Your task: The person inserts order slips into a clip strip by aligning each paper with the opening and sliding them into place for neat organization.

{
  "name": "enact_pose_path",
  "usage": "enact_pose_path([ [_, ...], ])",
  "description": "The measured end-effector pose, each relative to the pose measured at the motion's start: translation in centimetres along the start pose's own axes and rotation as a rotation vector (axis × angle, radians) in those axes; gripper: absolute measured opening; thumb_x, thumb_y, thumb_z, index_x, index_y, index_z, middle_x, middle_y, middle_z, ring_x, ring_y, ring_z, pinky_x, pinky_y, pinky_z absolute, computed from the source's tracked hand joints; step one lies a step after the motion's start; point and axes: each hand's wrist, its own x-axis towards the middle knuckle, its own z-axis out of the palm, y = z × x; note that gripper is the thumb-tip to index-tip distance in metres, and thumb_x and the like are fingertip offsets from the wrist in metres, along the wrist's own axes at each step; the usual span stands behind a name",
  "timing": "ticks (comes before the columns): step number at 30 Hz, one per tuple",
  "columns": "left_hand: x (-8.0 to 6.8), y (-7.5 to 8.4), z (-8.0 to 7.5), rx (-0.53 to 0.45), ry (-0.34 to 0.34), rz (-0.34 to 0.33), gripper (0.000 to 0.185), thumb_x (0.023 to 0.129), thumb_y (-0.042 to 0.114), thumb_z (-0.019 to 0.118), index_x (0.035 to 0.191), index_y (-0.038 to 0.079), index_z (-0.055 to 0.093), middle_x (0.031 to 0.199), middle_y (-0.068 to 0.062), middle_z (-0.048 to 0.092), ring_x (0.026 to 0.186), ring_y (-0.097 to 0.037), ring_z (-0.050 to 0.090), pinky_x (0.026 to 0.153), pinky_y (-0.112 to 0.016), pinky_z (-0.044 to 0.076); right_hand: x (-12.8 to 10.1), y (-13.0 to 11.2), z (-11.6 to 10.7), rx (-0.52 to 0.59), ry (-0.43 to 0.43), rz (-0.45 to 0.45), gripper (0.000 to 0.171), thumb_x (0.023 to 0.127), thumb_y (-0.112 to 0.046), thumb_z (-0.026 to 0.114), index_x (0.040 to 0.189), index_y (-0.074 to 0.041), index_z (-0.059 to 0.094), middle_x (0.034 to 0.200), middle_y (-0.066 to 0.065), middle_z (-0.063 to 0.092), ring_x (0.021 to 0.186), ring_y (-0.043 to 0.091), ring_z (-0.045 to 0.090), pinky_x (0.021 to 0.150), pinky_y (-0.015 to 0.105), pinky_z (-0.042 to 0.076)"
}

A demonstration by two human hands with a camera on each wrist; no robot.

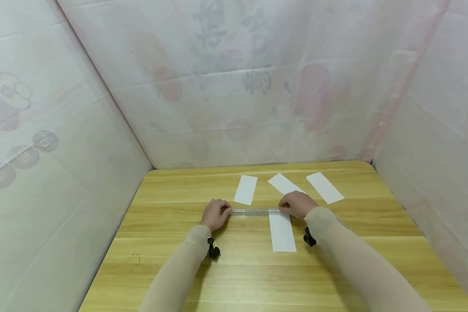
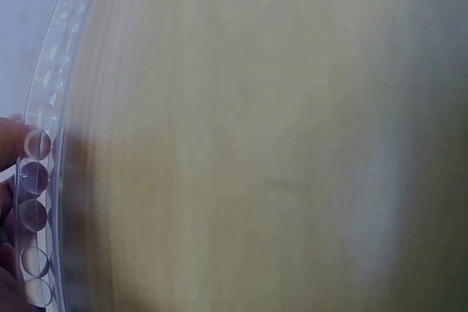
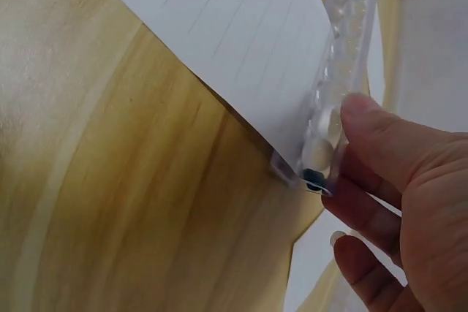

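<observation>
Between both hands runs a long clear plastic strip [image 1: 251, 212] with a row of round shapes along it. My left hand [image 1: 215, 214] pinches its left end; in the left wrist view, fingers [image 2: 9, 140] show at the strip's edge. At the other end, my right hand [image 1: 297, 203] grips the strip [image 3: 344, 56] between thumb and fingers, close to a dark green piece [image 3: 314, 179] at the tip. A white lined paper slip [image 1: 282, 234] lies on the table, its far edge meeting the strip near the right hand.
Beyond the hands, three more white slips lie on the wooden table [image 1: 160, 260]: one at left [image 1: 245, 189], one in the middle [image 1: 284, 183] partly behind the right hand, and one at right [image 1: 324, 187]. Pale printed fabric walls [image 1: 234, 108] enclose the table's back and sides.
</observation>
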Motion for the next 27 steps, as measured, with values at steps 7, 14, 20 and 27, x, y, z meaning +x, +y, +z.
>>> enact_pose_path([
  [7,0.0,-0.6,-0.8,-0.009,-0.093,0.012,0.013,0.097,0.028,0.060,0.099,0.019,0.069,0.095,0.005,0.062,0.091,-0.016,0.054,0.080,-0.034,0.047,-0.3,0.1,1.0,-0.026,0.039,0.005,0.007,0.087,-0.021,0.073,0.093,-0.020,0.076,0.091,-0.008,0.070,0.085,0.015,0.065,0.080,0.040,0.052],
  [14,-0.7,-1.6,-1.8,0.111,-0.122,0.036,0.023,0.094,0.033,0.063,0.105,0.014,0.070,0.098,0.003,0.061,0.094,-0.018,0.054,0.081,-0.036,0.048,-1.9,1.0,0.8,0.000,0.056,0.051,0.009,0.086,-0.022,0.074,0.095,-0.020,0.077,0.092,-0.007,0.070,0.088,0.019,0.065,0.081,0.041,0.051],
  [20,-1.0,-1.6,-1.8,0.066,-0.107,-0.021,0.027,0.093,0.033,0.065,0.107,0.010,0.071,0.100,0.000,0.061,0.093,-0.019,0.057,0.081,-0.037,0.050,-3.3,2.9,0.3,0.048,0.079,0.078,0.009,0.086,-0.023,0.074,0.095,-0.019,0.076,0.091,-0.006,0.069,0.085,0.018,0.064,0.077,0.041,0.051],
  [27,-1.3,-1.0,-1.4,-0.127,-0.059,-0.157,0.019,0.092,0.027,0.068,0.102,0.011,0.072,0.094,0.001,0.064,0.084,-0.015,0.059,0.076,-0.035,0.051,-5.1,5.6,0.2,0.184,0.108,0.184,0.013,0.087,-0.026,0.073,0.096,-0.017,0.074,0.092,-0.005,0.069,0.087,0.017,0.062,0.078,0.042,0.050],
])
